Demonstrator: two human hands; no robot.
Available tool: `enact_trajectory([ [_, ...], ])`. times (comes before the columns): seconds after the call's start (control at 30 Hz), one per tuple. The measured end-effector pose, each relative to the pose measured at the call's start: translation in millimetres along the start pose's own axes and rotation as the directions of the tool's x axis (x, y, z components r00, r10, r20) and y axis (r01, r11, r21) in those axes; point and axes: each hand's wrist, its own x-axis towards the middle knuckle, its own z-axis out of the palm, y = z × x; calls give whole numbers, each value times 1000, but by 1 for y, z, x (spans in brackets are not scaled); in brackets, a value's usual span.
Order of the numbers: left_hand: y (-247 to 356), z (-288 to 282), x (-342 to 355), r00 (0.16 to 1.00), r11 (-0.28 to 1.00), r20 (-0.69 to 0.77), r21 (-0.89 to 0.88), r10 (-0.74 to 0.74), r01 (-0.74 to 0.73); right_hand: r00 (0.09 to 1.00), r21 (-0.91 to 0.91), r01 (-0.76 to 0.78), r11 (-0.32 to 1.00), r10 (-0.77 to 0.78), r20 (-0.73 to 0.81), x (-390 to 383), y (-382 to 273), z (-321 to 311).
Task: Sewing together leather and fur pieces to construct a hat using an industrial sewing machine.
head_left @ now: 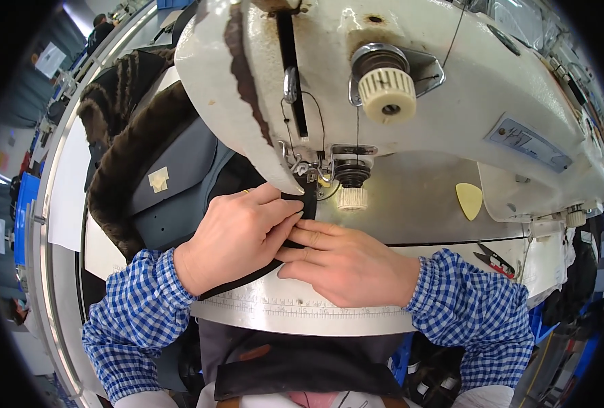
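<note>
My left hand point(237, 234) is closed, its thumb and fingers pinching the edge of a black fabric piece point(308, 204) just in front of the sewing machine's needle area point(311, 173). From the other side my right hand point(349, 262) reaches in with fingers stretched, their tips on the same fabric beside my left thumb. The right thumb is hidden. To the left, the fabric joins a larger dark grey-blue piece point(179, 204) bordered with brown fur point(135, 136), with a small pale yellow patch point(158, 179) on it.
The white sewing machine head point(247, 75) overhangs the work, with tension dials point(387, 94) facing me. On the right lie a yellow guitar-pick-shaped piece point(470, 201) and red-and-black thread snips point(495, 261). A ruler strip point(302, 306) follows the table's near edge. Far left, another person point(100, 30) is visible.
</note>
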Motion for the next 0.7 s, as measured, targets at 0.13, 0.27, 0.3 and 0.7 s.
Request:
enact_trajectory([
  [0.13,0,-1,2,1000,1000,3,-1,11,-11,997,-188,72,979,-68,33,1,-7,-6],
  [0.27,0,-1,4,999,998,-30,-56,-34,32,997,-342,-16,940,-9,-71,2,-14,-6],
  [0.3,-4,1,4,998,995,-68,-96,-16,9,997,-342,-18,940,-7,-71,1,-14,-5],
  [0.7,3,-4,12,1000,1000,9,-11,22,-22,986,-499,-54,865,-32,-161,-7,-7,-7],
])
